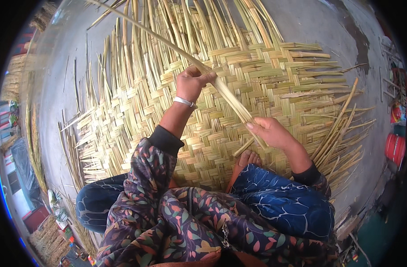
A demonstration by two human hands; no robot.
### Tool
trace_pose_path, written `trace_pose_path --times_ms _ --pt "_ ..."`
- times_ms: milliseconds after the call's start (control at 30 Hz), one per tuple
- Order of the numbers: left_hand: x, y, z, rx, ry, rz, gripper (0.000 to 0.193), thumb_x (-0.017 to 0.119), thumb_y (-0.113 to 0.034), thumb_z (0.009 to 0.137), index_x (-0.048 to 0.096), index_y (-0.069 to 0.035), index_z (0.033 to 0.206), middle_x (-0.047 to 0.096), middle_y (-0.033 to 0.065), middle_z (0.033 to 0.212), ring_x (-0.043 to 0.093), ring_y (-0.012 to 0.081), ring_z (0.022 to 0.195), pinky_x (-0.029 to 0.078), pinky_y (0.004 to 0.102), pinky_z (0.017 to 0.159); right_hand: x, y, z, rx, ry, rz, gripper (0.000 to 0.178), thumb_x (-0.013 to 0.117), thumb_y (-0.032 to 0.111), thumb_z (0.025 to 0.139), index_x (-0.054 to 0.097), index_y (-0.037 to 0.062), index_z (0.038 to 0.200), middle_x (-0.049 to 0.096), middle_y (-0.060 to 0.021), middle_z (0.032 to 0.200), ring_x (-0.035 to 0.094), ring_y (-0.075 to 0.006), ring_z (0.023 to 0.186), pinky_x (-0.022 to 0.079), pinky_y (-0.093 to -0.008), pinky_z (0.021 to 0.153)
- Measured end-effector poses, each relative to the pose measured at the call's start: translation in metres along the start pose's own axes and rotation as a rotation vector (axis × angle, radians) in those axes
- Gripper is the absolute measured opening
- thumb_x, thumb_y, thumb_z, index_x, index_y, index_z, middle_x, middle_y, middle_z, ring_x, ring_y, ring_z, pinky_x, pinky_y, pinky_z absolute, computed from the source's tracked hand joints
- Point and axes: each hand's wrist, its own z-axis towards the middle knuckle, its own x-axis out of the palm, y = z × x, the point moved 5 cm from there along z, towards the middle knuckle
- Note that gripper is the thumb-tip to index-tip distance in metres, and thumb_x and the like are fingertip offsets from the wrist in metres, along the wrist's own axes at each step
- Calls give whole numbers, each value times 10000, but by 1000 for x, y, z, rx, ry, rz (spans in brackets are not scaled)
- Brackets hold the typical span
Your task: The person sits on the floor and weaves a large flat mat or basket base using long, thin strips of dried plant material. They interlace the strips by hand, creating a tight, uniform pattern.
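Observation:
A long split reed strip (230, 99) runs slantwise through both hands, from beyond the far left edge down to the near right. My left hand (193, 82), with a pale bracelet at its wrist, is closed round the strip's middle. Farther down, my right hand (271, 131) pinches the flattened, wider part near its lower end. Below both hands spreads a woven reed mat (199, 144) in a twill-like pattern, and I sit on it with bent legs. Unwoven reed ends (177, 26) fan out from its far side. The strip is held above the mat.
Loose reed stalks (339, 122) lie along the mat's right side. Bundles of tall stalks (34, 147) and straw heaps (48, 238) stand at the left. A red bucket (394, 149) is at the far right on the grey concrete floor (310, 22). My bare foot (250, 159) rests near my right hand.

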Motion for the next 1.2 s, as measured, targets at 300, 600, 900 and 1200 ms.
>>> trace_pose_path --times_ms 300,600,900,1200 --pt "-21 -2 12 -1 -73 -8 160 718 -93 761 646 -6 875 668 55 761 602 100 653 453 221 587 -5 0 -12 -55 -24 -161 330 537 283 925 517 4 750 421 19 615 378 -65 589 365 -264 515" --pt "-50 -6 29 80 -183 -50 151 713 -60 751 651 -17 882 664 46 768 596 102 640 467 222 587 -9 -6 -22 -132 -69 -354 339 558 268 900 495 -11 719 370 -76 578 344 -109 561 352 -306 497" --pt "-72 -15 44 102 -236 -10 168 716 -91 753 638 -13 880 661 49 775 611 110 675 461 226 598 -21 -14 -37 1 -38 -415 346 558 295 876 523 -12 722 445 -157 572 394 -213 497 357 -349 489" --pt "-72 -27 55 130 -200 10 195 724 -118 762 604 -2 863 658 68 738 645 117 654 484 218 545 -43 -37 -34 -109 -155 -781 326 597 326 810 572 18 705 542 -191 648 533 -375 619 410 -440 556"
